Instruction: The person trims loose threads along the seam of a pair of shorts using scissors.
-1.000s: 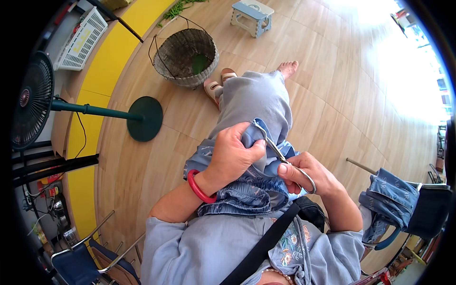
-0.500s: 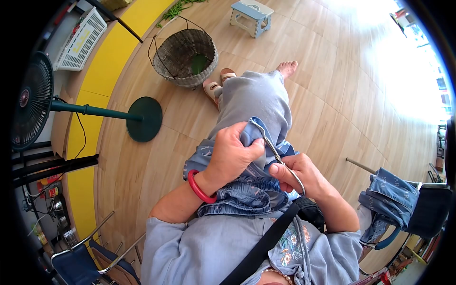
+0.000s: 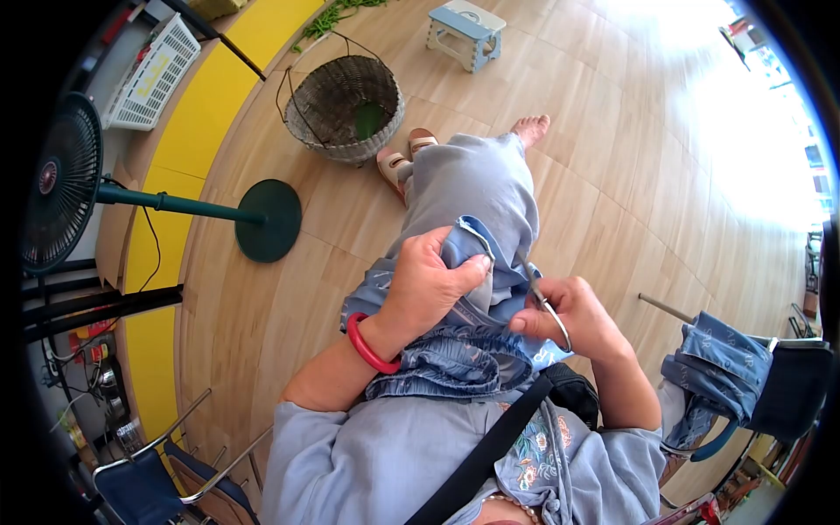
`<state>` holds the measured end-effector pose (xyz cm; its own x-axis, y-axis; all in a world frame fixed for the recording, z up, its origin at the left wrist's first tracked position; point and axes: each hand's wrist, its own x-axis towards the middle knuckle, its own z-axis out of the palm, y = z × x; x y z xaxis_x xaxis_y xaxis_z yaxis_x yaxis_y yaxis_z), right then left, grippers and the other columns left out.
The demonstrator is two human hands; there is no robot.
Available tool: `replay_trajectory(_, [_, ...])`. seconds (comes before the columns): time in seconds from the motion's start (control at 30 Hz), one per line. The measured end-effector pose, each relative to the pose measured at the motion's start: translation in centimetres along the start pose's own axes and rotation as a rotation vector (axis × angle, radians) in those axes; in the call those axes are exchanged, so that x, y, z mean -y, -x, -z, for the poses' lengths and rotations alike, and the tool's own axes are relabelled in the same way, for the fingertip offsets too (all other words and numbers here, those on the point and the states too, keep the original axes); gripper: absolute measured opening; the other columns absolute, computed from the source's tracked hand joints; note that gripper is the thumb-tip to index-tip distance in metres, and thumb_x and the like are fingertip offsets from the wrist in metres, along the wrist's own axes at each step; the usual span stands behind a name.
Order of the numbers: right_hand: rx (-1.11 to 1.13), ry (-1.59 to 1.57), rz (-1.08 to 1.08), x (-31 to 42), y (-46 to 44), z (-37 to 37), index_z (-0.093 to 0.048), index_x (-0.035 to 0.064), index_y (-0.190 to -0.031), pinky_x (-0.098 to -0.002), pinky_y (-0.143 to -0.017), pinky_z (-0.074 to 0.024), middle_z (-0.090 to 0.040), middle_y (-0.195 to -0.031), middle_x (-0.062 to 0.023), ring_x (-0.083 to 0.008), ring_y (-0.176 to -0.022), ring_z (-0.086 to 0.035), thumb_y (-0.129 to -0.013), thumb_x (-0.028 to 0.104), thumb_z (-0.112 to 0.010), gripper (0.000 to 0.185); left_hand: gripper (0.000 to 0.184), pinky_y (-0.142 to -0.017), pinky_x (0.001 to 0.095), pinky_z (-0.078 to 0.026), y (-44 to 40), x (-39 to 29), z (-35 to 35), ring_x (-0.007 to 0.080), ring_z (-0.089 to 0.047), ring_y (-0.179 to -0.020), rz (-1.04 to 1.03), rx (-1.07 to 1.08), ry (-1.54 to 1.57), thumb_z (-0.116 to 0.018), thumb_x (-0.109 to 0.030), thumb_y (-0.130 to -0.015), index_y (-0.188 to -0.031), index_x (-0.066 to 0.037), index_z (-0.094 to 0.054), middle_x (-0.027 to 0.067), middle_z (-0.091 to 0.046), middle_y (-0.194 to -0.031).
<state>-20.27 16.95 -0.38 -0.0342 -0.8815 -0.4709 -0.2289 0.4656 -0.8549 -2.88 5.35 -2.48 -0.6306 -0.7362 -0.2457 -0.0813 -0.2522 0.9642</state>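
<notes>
A blue printed garment (image 3: pixel 446 359) with a gathered band lies bunched across my lap. My left hand (image 3: pixel 433 276), a red bangle on its wrist, pinches a raised edge of this cloth between thumb and fingers. To its right, my right hand (image 3: pixel 569 319) grips a pair of metal scissors (image 3: pixel 549 308), thumb and fingers at the handle loops. The blades point up and away from me, a little apart from the pinched edge. Part of the scissors is hidden by my fingers.
A woven basket (image 3: pixel 346 105) stands ahead on the wooden floor, near sandals (image 3: pixel 394 162). Left is a green standing fan (image 3: pixel 269 220). A small stool (image 3: pixel 466 33) is farther off. More blue cloth (image 3: pixel 717 372) hangs over a chair at right; another chair (image 3: pixel 140 490) stands at lower left.
My right hand has drawn the scissors to the right, away from the cloth edge where the blades lay. My left hand keeps its pinch almost in place.
</notes>
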Motion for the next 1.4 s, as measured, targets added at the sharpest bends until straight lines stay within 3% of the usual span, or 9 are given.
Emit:
replay_trajectory(0.17, [-0.228,-0.049,0.099,1.1,0.0,-0.1,-0.054,0.0014,-0.076,-0.0257,-0.054,-0.0425,-0.056,-0.063,-0.0039,-0.0096,-0.059,-0.050,-0.070,0.014,-0.079,0.029,0.008,-0.061,0.0204,-0.045,0.4,-0.2,0.1,0.0039,-0.053,-0.065,0.016,0.046,0.087,-0.063,-0.004,-0.079,-0.087,-0.001,-0.062,-0.0012,-0.061,-0.075])
replay_trajectory(0.23, [-0.484,0.149,0.547,1.4,-1.0,-0.7,-0.051,0.0020,-0.084,-0.0297,-0.063,-0.0465,-0.063,-0.082,-0.0084,-0.0165,-0.070,-0.057,-0.069,0.013,-0.078,0.032,0.014,-0.068,0.0198,-0.045,0.8,-1.2,0.2,0.0045,-0.054,-0.071,0.073,0.085,0.262,-0.063,-0.003,-0.079,-0.092,0.000,-0.063,-0.0011,-0.061,-0.081])
replay_trajectory(0.27, [-0.439,0.148,0.536,1.5,-1.1,-0.8,-0.049,0.0027,-0.089,-0.0315,-0.073,-0.0470,-0.065,-0.097,-0.0102,-0.0217,-0.081,-0.060,-0.068,0.011,-0.078,0.037,0.014,-0.068,0.0198,-0.045,0.9,-1.4,0.4,0.0045,-0.054,-0.071,0.068,0.085,0.249,-0.063,-0.003,-0.079,-0.092,0.000,-0.063,-0.0011,-0.061,-0.081])
replay_trajectory(0.43, [-0.266,0.073,0.369,1.8,-1.9,-1.4,-0.052,0.0026,-0.086,-0.0296,-0.068,-0.0467,-0.063,-0.085,-0.0073,-0.0169,-0.076,-0.059,-0.070,0.009,-0.074,0.028,0.032,-0.075,0.0214,-0.044,1.7,-2.9,2.1,0.0048,-0.050,-0.085,-0.190,0.136,-0.034,-0.067,0.000,-0.074,-0.104,0.000,-0.057,-0.0001,-0.056,-0.096])
replay_trajectory(0.57, [-0.283,-0.403,0.299,3.3,-2.0,-0.9,-0.053,0.0048,-0.082,-0.0235,-0.066,-0.0431,-0.058,-0.081,-0.0012,-0.0081,-0.074,-0.052,-0.074,0.006,-0.065,0.015,0.012,-0.074,0.0192,-0.039,1.7,-2.8,4.0,0.0057,-0.048,-0.085,-0.362,0.122,-0.224,-0.065,0.002,-0.073,-0.085,0.002,-0.062,0.0047,-0.052,-0.106])
replay_trajectory(0.7, [-0.259,-0.629,0.355,5.1,-1.4,0.3,-0.052,0.0050,-0.080,-0.0245,-0.073,-0.0420,-0.056,-0.084,-0.0045,-0.0108,-0.081,-0.052,-0.071,0.003,-0.062,0.014,0.008,-0.070,0.0204,-0.041,2.2,-4.0,4.9,0.0069,-0.051,-0.075,-0.058,0.132,-0.008,-0.062,0.003,-0.076,-0.084,0.003,-0.063,0.0027,-0.058,-0.090])
replay_trajectory(0.97, [-0.224,-0.784,0.365,5.9,-1.2,-0.1,-0.051,0.0046,-0.079,-0.0251,-0.073,-0.0418,-0.056,-0.085,-0.0055,-0.0112,-0.078,-0.051,-0.071,0.005,-0.063,0.014,0.021,-0.071,0.0222,-0.048,2.2,-3.5,4.9,0.0073,-0.059,-0.077,0.070,0.197,0.384,-0.062,0.001,-0.079,-0.100,0.004,-0.062,0.0045,-0.065,-0.089])
replay_trajectory(1.2, [-0.398,-0.540,0.375,5.4,-2.9,1.2,-0.053,0.0054,-0.080,-0.0201,-0.064,-0.0386,-0.053,-0.075,0.0034,-0.0059,-0.069,-0.048,-0.074,0.007,-0.065,0.014,0.029,-0.074,0.0250,-0.052,2.3,-3.5,4.4,0.0129,-0.064,-0.079,0.222,0.327,0.496,-0.061,0.001,-0.080,-0.108,0.005,-0.058,0.0091,-0.065,-0.096])
replay_trajectory(1.4, [-0.725,0.011,0.500,4.1,-3.9,1.5,-0.055,0.0034,-0.086,-0.0256,-0.066,-0.0430,-0.059,-0.077,-0.0028,-0.0112,-0.070,-0.052,-0.076,0.009,-0.067,0.016,0.029,-0.077,0.0282,-0.053,0.9,-1.7,3.2,0.0157,-0.065,-0.083,0.236,0.296,0.594,-0.062,-0.003,-0.080,-0.108,0.004,-0.057,0.0105,-0.065,-0.098])
